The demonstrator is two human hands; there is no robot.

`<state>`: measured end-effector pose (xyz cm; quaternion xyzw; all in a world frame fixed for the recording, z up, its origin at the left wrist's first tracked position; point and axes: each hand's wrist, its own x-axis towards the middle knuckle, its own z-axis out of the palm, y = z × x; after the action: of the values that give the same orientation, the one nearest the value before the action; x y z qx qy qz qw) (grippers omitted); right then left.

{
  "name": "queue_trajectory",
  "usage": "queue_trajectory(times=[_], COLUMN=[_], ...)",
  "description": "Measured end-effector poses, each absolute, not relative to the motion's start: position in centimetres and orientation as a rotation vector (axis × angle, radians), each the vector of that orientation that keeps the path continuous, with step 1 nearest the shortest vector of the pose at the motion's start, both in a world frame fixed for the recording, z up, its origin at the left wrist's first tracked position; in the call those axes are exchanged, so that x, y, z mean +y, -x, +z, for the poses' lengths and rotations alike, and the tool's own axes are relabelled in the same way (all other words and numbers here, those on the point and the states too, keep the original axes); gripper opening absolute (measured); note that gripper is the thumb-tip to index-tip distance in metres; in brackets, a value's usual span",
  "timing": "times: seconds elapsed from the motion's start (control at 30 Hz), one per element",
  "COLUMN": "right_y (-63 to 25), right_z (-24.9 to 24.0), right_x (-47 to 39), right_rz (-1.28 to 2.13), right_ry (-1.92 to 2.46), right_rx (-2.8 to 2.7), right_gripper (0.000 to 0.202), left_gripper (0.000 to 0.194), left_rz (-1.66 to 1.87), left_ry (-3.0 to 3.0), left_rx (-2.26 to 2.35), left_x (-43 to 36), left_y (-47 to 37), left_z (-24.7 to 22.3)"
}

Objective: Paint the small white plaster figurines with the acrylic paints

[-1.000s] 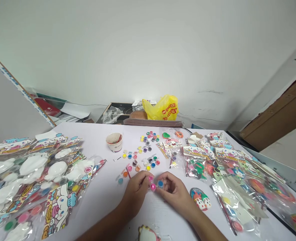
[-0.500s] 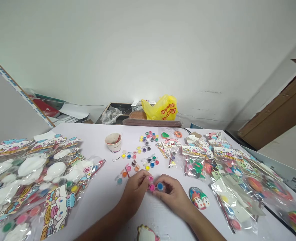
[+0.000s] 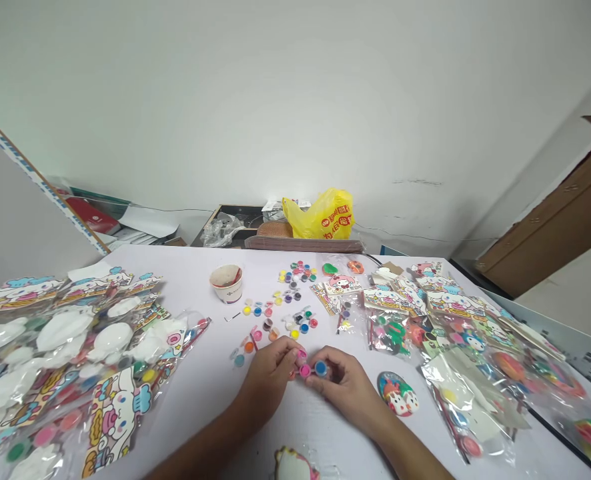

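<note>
Near the table's middle, my left hand (image 3: 277,369) pinches the left end of a short strip of small paint pots (image 3: 305,371), with pink pots showing by the fingertips. My right hand (image 3: 339,377) grips the same strip at its right end, beside the blue pot (image 3: 320,368). Both hands are closed and nearly touching. Other strips of coloured pots (image 3: 304,328) lie just beyond them. A painted round piece (image 3: 398,394) rests right of my right hand, and a partly visible white piece with a yellow edge (image 3: 291,465) is at the bottom edge.
A paper cup (image 3: 226,283) with a red stick inside stands behind on the left. Bagged white figures (image 3: 65,328) cover the table's left side, and bagged craft kits (image 3: 468,393) the right. A yellow plastic bag (image 3: 320,217) sits beyond the far edge.
The strip of pots has shifted very slightly to the right, and a red or orange spot now shows under my left fingertips. Both hands keep their hold.
</note>
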<state>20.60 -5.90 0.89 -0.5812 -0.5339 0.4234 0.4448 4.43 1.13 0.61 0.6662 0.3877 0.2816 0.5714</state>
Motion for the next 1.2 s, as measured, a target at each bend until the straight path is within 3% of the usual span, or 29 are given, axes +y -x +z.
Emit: queue_trajectory(times=[1.2], right_y=[-20.2], right_z=[0.3], right_x=[-5.9], right_rz=[0.831], right_ry=[1.402], right_rx=[-1.447], right_gripper=[0.015], left_gripper=[0.027], left_rz=[0.556], left_ry=[-1.796], left_rx=[0.945], left_x=[2.2], left_y=[-3.8], left_z=[2.1])
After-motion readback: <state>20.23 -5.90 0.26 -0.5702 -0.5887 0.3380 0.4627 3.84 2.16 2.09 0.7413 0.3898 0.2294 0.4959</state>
